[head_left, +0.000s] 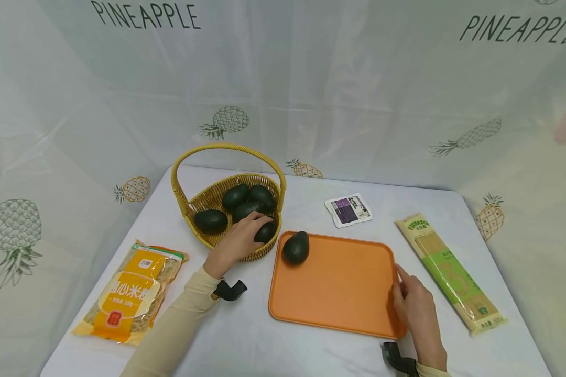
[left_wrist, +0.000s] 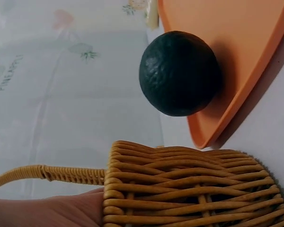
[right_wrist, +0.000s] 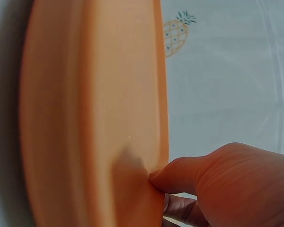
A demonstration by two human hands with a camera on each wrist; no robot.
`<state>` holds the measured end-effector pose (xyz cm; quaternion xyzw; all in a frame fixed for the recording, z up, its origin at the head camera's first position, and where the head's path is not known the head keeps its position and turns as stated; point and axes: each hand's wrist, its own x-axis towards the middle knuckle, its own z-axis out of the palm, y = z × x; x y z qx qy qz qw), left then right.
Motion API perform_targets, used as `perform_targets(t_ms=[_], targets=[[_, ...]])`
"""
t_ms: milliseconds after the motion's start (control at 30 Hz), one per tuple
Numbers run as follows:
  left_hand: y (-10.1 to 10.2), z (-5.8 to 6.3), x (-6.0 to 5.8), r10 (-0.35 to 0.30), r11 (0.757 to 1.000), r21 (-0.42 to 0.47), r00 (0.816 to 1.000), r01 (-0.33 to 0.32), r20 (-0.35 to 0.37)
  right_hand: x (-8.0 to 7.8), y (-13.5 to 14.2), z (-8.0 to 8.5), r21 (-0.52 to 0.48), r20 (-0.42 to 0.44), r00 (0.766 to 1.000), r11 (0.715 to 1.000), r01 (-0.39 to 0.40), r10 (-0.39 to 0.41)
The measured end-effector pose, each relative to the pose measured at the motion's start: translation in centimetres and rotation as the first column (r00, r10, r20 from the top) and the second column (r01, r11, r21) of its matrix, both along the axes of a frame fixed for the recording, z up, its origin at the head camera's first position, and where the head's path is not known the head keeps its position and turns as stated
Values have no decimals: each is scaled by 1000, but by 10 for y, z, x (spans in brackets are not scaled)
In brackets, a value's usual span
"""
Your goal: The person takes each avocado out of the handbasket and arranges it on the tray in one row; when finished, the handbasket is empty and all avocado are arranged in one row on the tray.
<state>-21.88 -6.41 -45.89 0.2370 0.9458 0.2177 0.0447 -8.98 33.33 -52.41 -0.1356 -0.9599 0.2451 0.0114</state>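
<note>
In the head view, a wicker basket with a tall handle holds several dark green avocados. My left hand reaches over its near rim and grips the avocado at the basket's right side. The left wrist view has those fingers hidden behind the basket wall. One more avocado lies in the upper left corner of an orange tray. At the tray's right edge, my right hand pinches the rim, thumb on the inner side and fingers outside.
A yellow bag of dry noodles lies to the left of the basket. Behind the tray is a small white and purple packet. A long green noodle pack lies right of the tray. A pineapple-print sheet hangs behind the table.
</note>
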Motion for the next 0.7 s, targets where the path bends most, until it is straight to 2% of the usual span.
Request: perform_targets(t_ms=[233, 700], targets=[[0, -1, 1, 10, 999, 30, 1000, -9, -4, 1, -1, 0, 4, -2, 1000, 1000, 2, -2], [-3, -2, -1, -5, 1000, 23, 1000, 6, -23, 0, -1, 0, 3, 6, 1000, 1000, -4, 4]])
